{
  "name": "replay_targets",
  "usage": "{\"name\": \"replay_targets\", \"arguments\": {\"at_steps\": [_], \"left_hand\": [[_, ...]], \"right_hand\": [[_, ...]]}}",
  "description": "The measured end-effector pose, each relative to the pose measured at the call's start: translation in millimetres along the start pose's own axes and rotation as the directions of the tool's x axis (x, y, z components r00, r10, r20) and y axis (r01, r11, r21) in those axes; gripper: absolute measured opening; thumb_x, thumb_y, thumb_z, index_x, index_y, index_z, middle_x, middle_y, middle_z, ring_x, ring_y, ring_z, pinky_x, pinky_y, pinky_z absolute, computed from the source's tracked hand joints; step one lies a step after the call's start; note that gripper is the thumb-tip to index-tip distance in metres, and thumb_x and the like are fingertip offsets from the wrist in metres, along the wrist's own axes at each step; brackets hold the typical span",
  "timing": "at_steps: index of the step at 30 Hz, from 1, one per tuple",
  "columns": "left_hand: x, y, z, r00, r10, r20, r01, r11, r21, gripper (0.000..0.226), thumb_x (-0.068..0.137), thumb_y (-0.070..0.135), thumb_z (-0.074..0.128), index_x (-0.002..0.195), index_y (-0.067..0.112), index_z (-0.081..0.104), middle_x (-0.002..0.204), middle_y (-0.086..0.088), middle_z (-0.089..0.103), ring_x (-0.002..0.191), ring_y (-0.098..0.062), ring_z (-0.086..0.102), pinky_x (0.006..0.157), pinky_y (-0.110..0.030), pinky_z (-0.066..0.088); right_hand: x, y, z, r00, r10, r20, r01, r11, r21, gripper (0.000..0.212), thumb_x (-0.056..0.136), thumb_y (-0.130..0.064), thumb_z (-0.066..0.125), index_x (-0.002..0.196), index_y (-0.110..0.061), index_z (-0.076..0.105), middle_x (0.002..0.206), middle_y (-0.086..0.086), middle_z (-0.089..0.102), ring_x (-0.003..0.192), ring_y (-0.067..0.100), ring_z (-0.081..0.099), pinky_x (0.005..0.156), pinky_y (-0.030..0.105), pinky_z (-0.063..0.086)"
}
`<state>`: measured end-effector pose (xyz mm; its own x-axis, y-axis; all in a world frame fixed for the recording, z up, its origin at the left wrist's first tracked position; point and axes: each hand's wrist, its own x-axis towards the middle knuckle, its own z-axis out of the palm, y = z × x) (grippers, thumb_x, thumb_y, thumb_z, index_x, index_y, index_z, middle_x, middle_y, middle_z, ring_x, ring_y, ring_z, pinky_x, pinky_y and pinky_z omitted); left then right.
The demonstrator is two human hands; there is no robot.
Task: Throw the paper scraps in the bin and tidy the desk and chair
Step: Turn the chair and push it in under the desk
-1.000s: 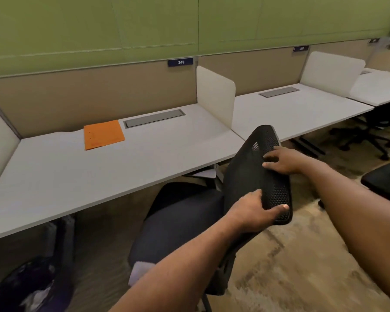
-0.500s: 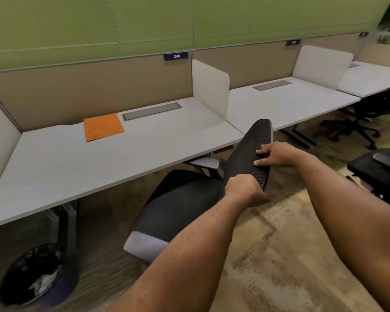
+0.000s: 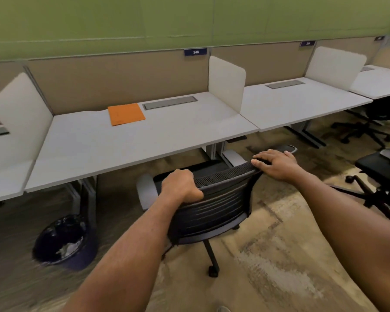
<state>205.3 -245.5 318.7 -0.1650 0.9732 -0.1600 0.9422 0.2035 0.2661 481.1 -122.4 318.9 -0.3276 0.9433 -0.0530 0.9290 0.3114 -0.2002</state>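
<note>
Compared with half a second ago, the chair (image 3: 214, 206) is now turned with its backrest toward the person and its seat facing the desk (image 3: 126, 143), partly under the desk's front edge. The left hand (image 3: 181, 188) is closed around the top rim of the backrest, and the right hand (image 3: 276, 163) lies flat, fingers stretched, on the same rim. An orange paper (image 3: 126, 113) lies at the back of the desk, and the bin (image 3: 64, 243) with white scraps stands below the desk's left end.
</note>
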Motion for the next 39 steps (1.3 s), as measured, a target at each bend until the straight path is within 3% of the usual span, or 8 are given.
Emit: {"name": "replay_targets", "arguments": {"at_steps": [5, 8, 14, 18, 20, 27, 34, 39], "left_hand": [[-23, -55, -11, 0.999, 0.042, 0.024, -0.043, 0.999, 0.022, 0.033, 0.061, 0.039, 0.069, 0.092, 0.027, 0.071, 0.082, 0.008, 0.069, 0.079, -0.015, 0.063, 0.064, -0.028, 0.049], [-33, -82, -15, 0.998, 0.062, 0.030, -0.062, 0.998, 0.012, 0.048, 0.058, 0.048, 0.073, 0.102, 0.029, 0.072, 0.086, 0.012, 0.069, 0.081, -0.010, 0.063, 0.072, -0.032, 0.055], [-74, -118, -22, 0.998, 0.056, -0.004, -0.056, 0.996, -0.065, 0.082, 0.046, 0.094, 0.056, 0.100, 0.034, 0.068, 0.087, 0.014, 0.068, 0.082, -0.007, 0.062, 0.076, -0.031, 0.052], [-107, -133, -13, 0.962, 0.041, -0.271, -0.079, 0.988, -0.134, 0.084, 0.067, 0.095, 0.013, 0.078, 0.032, 0.068, 0.064, 0.016, 0.060, 0.066, -0.011, 0.058, 0.056, -0.025, 0.033], [-113, -138, -11, 0.947, 0.005, -0.322, -0.037, 0.995, -0.092, 0.090, 0.071, 0.092, 0.006, 0.084, 0.031, 0.071, 0.070, 0.011, 0.065, 0.071, -0.015, 0.059, 0.058, -0.027, 0.034], [-123, -164, -9, 0.946, -0.124, -0.301, 0.077, 0.984, -0.162, 0.083, 0.077, 0.087, 0.017, 0.120, 0.032, 0.064, 0.140, 0.002, 0.056, 0.125, -0.028, 0.053, 0.097, -0.046, 0.043], [-95, -181, -15, 0.860, -0.154, -0.487, 0.065, 0.979, -0.195, 0.089, 0.082, 0.082, 0.020, 0.140, 0.021, 0.049, 0.157, -0.005, 0.034, 0.144, -0.024, 0.028, 0.116, -0.048, 0.025], [-74, -194, -19, 0.855, -0.202, -0.477, 0.126, 0.974, -0.188, 0.092, 0.080, 0.085, 0.017, 0.147, 0.026, 0.038, 0.162, 0.000, 0.021, 0.149, -0.021, 0.017, 0.119, -0.047, 0.018]], "right_hand": [[-14, -5, 9, 0.992, 0.084, -0.092, -0.085, 0.996, -0.006, 0.056, 0.091, -0.067, 0.029, 0.120, -0.033, 0.064, 0.128, -0.001, 0.062, 0.125, 0.021, 0.050, 0.110, 0.047, 0.028], [-31, -15, 16, 0.967, 0.163, -0.194, -0.133, 0.979, 0.155, 0.065, 0.089, -0.070, 0.030, 0.098, -0.021, 0.073, 0.096, 0.004, 0.071, 0.096, 0.026, 0.061, 0.086, 0.041, 0.049], [-53, -46, 14, 0.915, 0.252, -0.315, -0.135, 0.927, 0.350, 0.058, 0.090, -0.067, 0.039, 0.090, -0.021, 0.075, 0.082, 0.006, 0.065, 0.091, 0.029, 0.058, 0.079, 0.038, 0.043], [-67, -63, 16, 0.925, 0.246, -0.289, -0.144, 0.932, 0.332, 0.066, 0.084, -0.076, 0.033, 0.105, -0.028, 0.072, 0.095, 0.004, 0.066, 0.100, 0.029, 0.058, 0.085, 0.040, 0.045], [-75, -71, 16, 0.932, 0.224, -0.283, -0.125, 0.936, 0.330, 0.065, 0.086, -0.076, 0.031, 0.114, -0.031, 0.068, 0.105, 0.007, 0.068, 0.106, 0.031, 0.057, 0.087, 0.041, 0.043], [-75, -97, 18, 0.968, 0.133, -0.212, -0.082, 0.969, 0.234, 0.076, 0.081, -0.082, 0.022, 0.132, -0.036, 0.053, 0.131, 0.003, 0.061, 0.122, 0.027, 0.052, 0.097, 0.044, 0.041], [-36, -107, 22, 0.982, 0.006, -0.187, -0.004, 1.000, 0.012, 0.087, 0.083, -0.080, 0.009, 0.148, -0.027, 0.033, 0.159, 0.000, 0.026, 0.148, 0.019, 0.019, 0.121, 0.045, 0.009], [6, -115, 22, 0.984, -0.038, -0.175, 0.048, 0.998, 0.051, 0.090, 0.082, -0.082, 0.010, 0.148, -0.027, 0.034, 0.159, 0.001, 0.028, 0.147, 0.020, 0.021, 0.120, 0.045, 0.012]]}}
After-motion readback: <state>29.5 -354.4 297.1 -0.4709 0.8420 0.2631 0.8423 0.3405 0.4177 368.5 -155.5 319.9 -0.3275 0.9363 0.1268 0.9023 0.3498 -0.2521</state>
